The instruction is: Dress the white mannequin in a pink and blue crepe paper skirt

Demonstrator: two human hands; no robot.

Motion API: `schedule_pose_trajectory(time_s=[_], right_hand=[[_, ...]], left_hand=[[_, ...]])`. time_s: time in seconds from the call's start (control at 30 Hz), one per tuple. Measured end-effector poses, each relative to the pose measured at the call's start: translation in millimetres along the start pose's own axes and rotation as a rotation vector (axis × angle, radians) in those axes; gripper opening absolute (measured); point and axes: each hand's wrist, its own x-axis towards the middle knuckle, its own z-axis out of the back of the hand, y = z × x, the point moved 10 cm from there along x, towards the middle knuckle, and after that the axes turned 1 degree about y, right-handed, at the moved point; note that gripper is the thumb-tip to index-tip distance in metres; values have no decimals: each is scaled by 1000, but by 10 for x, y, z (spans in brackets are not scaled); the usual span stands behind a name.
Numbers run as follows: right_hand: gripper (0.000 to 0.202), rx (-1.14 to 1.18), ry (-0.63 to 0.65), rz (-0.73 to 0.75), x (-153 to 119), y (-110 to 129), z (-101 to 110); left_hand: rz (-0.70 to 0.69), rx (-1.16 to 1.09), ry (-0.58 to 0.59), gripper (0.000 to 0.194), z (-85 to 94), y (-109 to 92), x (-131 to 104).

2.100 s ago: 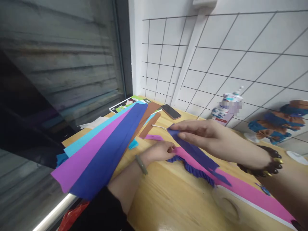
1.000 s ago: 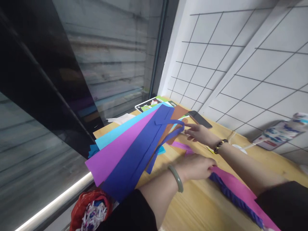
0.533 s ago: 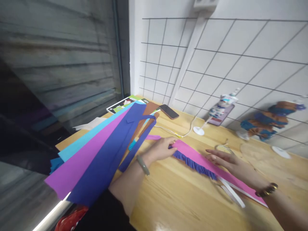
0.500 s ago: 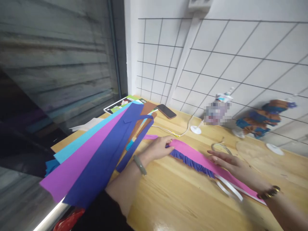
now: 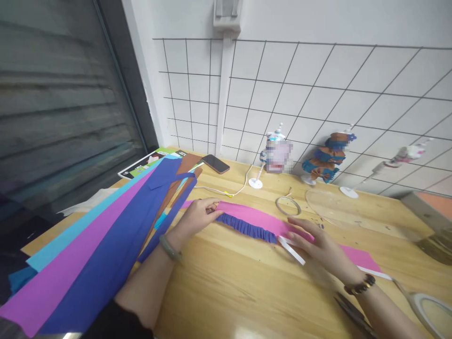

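Observation:
My left hand [image 5: 199, 215] pinches the left end of a long pink paper strip [image 5: 250, 213], thumb and fingers pressed together. A gathered dark-blue ruffle [image 5: 245, 228] runs along the strip's near edge, from my left hand to about its middle. Over the strip, my right hand [image 5: 319, 247] has its fingers stretched out and apart, the tips touching or just above the paper. Beside its thumb, a loose white tape piece [image 5: 293, 251] sticks out at the ruffle's right end. More white tape edges the strip beyond my right wrist.
Coloured paper sheets [image 5: 95, 256] fan out at the left. A phone [image 5: 216, 164] and a thin tape ring [image 5: 287, 205] lie behind the strip. Small decorated stands [image 5: 323, 162] line the gridded wall. A dark-handled tool [image 5: 355, 314] and a larger tape roll [image 5: 422, 306] lie at lower right.
The view has turned right, bringing a third stand, the box and the tape roll into sight. My right hand has shifted slightly right relative to the ruffle's end. My left hand keeps its pinch.

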Motion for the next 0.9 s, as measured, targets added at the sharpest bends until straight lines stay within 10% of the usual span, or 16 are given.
schedule_pose_trajectory(time_s=[0.43,0.6,0.9], right_hand=[[52,118,90,62,350,272,-247],[36,6,-157,147,156,332,68],[25,-24,52,-14,-230,365,-265]], left_hand=[[50,-51,42,35,-20,49,7],[56,-20,30,35,-26,85,4],[60,5,85,19,-84,80,11]])
